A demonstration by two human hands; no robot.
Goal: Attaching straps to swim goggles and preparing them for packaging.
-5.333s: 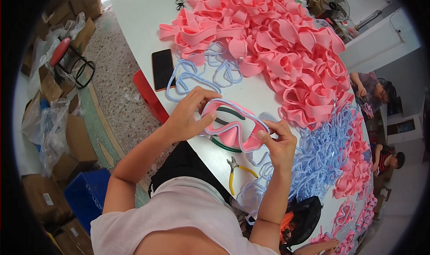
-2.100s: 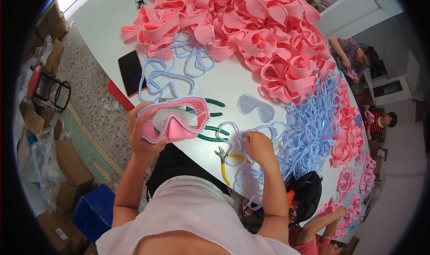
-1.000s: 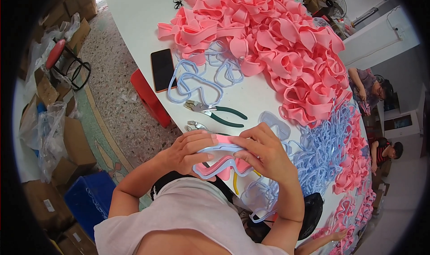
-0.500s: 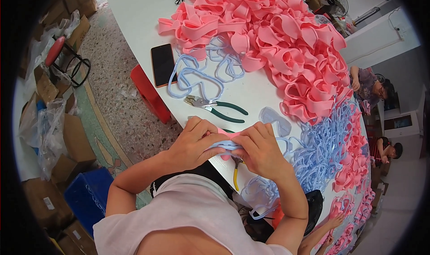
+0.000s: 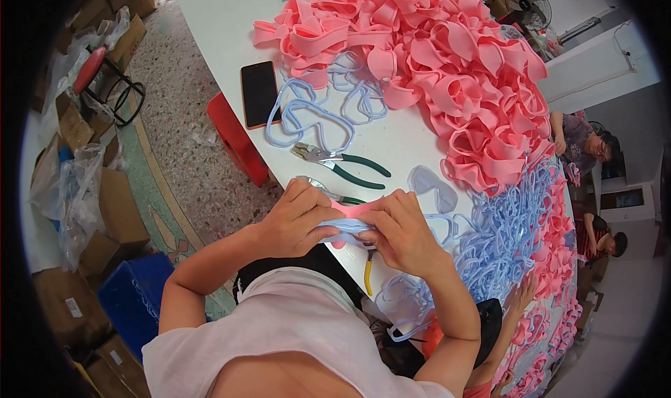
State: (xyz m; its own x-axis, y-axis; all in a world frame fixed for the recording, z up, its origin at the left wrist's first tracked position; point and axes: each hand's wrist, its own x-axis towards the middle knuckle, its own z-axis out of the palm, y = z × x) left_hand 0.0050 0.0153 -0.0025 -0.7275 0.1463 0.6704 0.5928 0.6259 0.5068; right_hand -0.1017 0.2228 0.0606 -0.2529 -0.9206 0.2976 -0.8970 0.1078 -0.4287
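Both hands hold one small assembly in front of my chest, over the table's near edge. It is a pale-blue goggle-shaped frame point(image 5: 344, 225) against a soft pink skirt piece point(image 5: 355, 208). My left hand point(image 5: 296, 219) pinches its left end between thumb and fingers. At the other end my right hand point(image 5: 404, 231) presses with thumb and bent fingers. The fingers hide much of the join. Just beyond lie green-handled pliers point(image 5: 358, 171), with a second pair point(image 5: 312, 183) partly hidden behind my left hand. A yellow tool handle point(image 5: 368, 275) shows below my right hand.
A large pink heap of soft pieces point(image 5: 447, 69) covers the far table, with tangled blue frames point(image 5: 500, 230) on the right. A phone point(image 5: 260, 94), loose blue frames point(image 5: 318, 122) and a clear lens point(image 5: 435, 188) lie nearer. A co-worker's arm point(image 5: 514, 314) reaches in at right.
My hands keep their grip in nearly the same place, with fingers slightly shifted on the frame. The co-worker's hand at lower right has reached farther up the table. The view has shifted slightly.
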